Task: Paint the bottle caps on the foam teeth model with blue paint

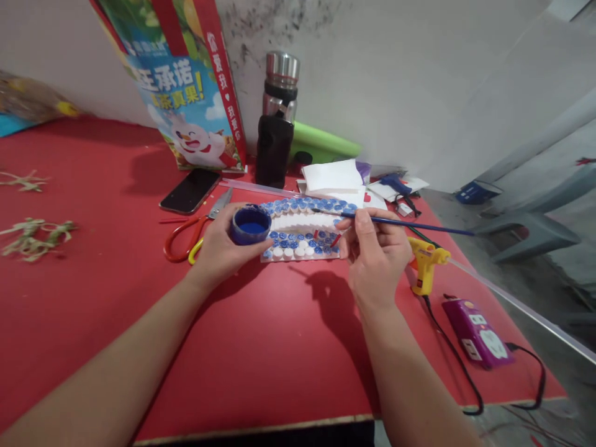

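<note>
My left hand [221, 242] is wrapped round a small cup of blue paint [251, 225], tilted so its inside faces me. A thin blue-handled paintbrush [400, 221] is pinched in my right hand [377, 254], its tip pointing left over a white craft piece [291, 222]. Rows of small round discs cover that piece; many are painted blue, and several at the front left are white. Both hands are close to the piece, and the cup hides part of its left side. I cannot tell whether the brush tip touches the discs.
Red-handled scissors [179, 239] and a phone [190, 190] lie left. Behind stand a bottle [277, 124], a printed bag [190, 93] and white papers [333, 177]. Right are a yellow glue gun [423, 264], a purple power box [477, 332] and cords near the table edge.
</note>
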{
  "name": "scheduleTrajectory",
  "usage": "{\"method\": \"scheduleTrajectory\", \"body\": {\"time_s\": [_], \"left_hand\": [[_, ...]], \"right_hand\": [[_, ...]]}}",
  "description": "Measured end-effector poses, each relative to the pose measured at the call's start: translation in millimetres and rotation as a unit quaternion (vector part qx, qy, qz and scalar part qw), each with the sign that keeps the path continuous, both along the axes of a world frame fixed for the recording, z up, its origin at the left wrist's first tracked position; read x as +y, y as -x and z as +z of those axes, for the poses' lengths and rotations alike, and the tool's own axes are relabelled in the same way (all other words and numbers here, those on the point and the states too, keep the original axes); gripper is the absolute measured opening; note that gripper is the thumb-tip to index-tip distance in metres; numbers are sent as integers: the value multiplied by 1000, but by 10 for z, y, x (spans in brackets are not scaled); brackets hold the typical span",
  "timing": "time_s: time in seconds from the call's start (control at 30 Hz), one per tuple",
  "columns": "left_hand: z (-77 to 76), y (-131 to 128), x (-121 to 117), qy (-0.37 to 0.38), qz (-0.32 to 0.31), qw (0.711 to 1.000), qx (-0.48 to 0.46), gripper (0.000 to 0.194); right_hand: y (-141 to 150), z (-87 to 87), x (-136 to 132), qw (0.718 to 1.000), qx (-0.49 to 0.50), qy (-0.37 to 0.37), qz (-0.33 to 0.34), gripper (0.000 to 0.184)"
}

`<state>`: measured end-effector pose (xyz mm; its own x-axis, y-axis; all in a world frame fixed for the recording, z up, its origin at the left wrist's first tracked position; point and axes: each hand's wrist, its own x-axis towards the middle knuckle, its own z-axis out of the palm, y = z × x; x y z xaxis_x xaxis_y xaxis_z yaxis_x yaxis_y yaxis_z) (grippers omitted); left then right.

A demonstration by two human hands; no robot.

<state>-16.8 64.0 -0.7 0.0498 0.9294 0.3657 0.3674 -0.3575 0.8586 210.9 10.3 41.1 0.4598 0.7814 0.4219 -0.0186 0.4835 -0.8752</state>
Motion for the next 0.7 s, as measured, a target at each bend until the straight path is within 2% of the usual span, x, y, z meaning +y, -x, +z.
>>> {"method": "scheduleTrajectory", "body": {"time_s": [0.17, 0.37, 0.5, 0.7], "left_hand": [[55, -22, -48, -14, -14, 999, 27, 58], [111, -88, -159, -28, -110, 993, 38, 56], [76, -113, -193, -49, -153, 985, 61, 53], [19, -110, -175, -76, -181, 977, 79, 55]], "right_hand": [[37, -27, -19, 1000, -17, 1, -4, 18], [103, -27, -67, 999, -22, -11, 24, 21], [161, -53, -99, 998, -47, -17, 34, 21], [174, -217, -115, 991, -133, -7, 35, 18]]}}
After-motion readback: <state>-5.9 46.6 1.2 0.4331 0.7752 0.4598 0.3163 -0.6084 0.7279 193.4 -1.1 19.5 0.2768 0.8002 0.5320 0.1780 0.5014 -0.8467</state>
